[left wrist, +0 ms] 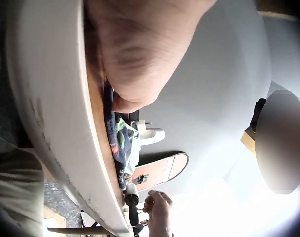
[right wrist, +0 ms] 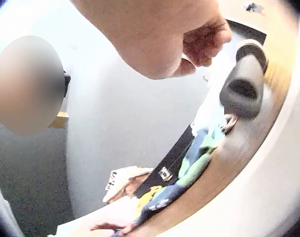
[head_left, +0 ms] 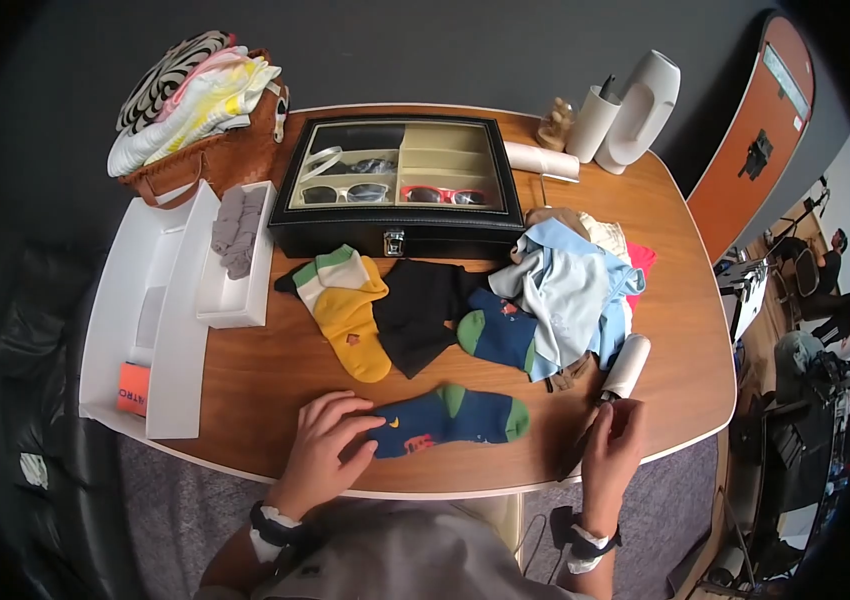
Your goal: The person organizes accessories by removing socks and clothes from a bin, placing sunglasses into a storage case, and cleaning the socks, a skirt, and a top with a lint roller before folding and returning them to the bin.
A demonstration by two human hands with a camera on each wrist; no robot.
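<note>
A navy sock [head_left: 450, 420] with green heel and toe lies flat near the table's front edge. My left hand [head_left: 325, 440] is at its cuff, fingertips touching the fabric and the thumb lying beside it. Over the table's right front, my right hand [head_left: 613, 445] hangs with loosely bent fingers and holds nothing. Just beside it lies a lint roller [head_left: 627, 368] with a white roll; its dark handle [right wrist: 243, 86] shows apart from the fingers in the right wrist view. The matching navy sock [head_left: 498, 335] lies farther back, partly under a light blue garment [head_left: 570, 290].
A yellow sock [head_left: 350, 320] and black cloth [head_left: 415, 315] lie before a glasses case [head_left: 395, 230]. White boxes [head_left: 180, 330] stand left, one holding a grey bundle [head_left: 237, 230]. Behind are a brown basket [head_left: 210, 165] of cloth and a white bottle-shaped object [head_left: 642, 110].
</note>
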